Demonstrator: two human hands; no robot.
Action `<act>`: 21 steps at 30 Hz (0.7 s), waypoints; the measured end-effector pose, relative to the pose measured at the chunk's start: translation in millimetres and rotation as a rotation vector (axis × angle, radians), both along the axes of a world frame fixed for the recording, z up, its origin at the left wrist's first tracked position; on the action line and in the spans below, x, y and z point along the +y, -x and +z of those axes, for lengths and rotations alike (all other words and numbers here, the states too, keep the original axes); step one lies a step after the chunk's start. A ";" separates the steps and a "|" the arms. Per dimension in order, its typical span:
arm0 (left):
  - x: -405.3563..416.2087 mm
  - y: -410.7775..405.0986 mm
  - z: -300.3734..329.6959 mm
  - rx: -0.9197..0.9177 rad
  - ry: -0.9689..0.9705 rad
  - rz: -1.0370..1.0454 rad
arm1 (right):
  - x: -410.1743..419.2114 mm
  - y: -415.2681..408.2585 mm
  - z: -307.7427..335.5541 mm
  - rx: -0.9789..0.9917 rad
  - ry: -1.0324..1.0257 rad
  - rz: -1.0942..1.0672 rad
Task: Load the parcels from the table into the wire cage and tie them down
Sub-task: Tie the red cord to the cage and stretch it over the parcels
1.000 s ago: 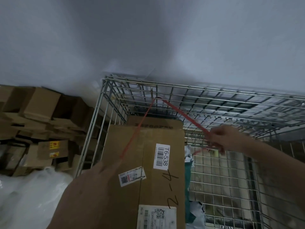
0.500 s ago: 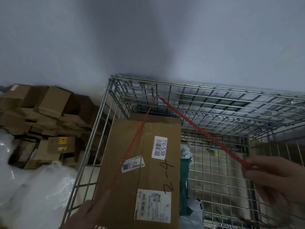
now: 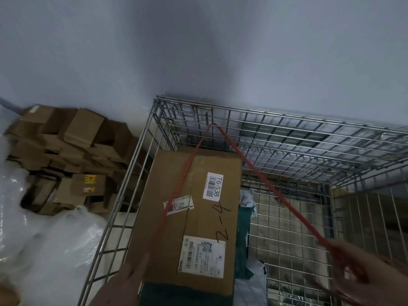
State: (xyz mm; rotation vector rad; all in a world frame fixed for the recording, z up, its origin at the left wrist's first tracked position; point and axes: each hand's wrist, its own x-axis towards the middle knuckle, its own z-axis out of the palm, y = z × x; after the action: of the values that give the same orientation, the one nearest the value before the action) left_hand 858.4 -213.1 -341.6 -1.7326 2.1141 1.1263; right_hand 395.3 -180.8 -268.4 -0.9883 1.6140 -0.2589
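Note:
A large brown cardboard parcel [image 3: 194, 213] with white labels lies in the left part of the wire cage [image 3: 287, 138], on top of green and white bagged parcels [image 3: 242, 228]. A red cord [image 3: 271, 191] is looped round a bar in the cage's far wall, and its two strands run back toward me. One strand crosses the parcel's top down to my left hand [image 3: 123, 283] at the parcel's near left corner. My right hand [image 3: 362, 272] grips the other strand at the lower right, with loose cord hanging below the fingers.
A heap of brown cardboard boxes [image 3: 66, 160] lies on the floor left of the cage. Clear plastic wrap [image 3: 44, 239] is bunched at the lower left. A pale wall stands behind the cage. The cage's right part shows its mesh floor [image 3: 287, 228].
My right hand has drawn its cord strand back from the middle of the cage to the lower right. My left hand has dropped toward the parcel's near corner. The view has tilted down.

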 end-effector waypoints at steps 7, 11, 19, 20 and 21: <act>17.0 8.0 1.4 -0.181 0.170 -0.086 | 9.1 32.8 19.2 0.233 -0.036 -0.095; 28.8 18.5 15.0 -0.186 0.164 0.116 | 20.5 32.3 22.2 0.270 0.154 -0.246; 23.4 69.0 43.4 0.296 -0.105 0.777 | -0.8 -58.0 57.0 0.285 0.361 0.011; 23.4 78.5 46.9 0.352 -0.164 0.807 | 2.2 -65.9 53.8 0.219 0.334 0.001; 23.6 90.2 53.2 0.417 -0.239 0.836 | 4.7 -73.0 51.0 0.183 0.309 0.000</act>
State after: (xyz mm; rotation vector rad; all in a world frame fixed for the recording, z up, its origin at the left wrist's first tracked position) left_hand 768.1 -189.5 -288.3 -2.4890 1.2891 1.9859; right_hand 468.3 -176.2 -217.4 -1.2771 1.7737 -0.4376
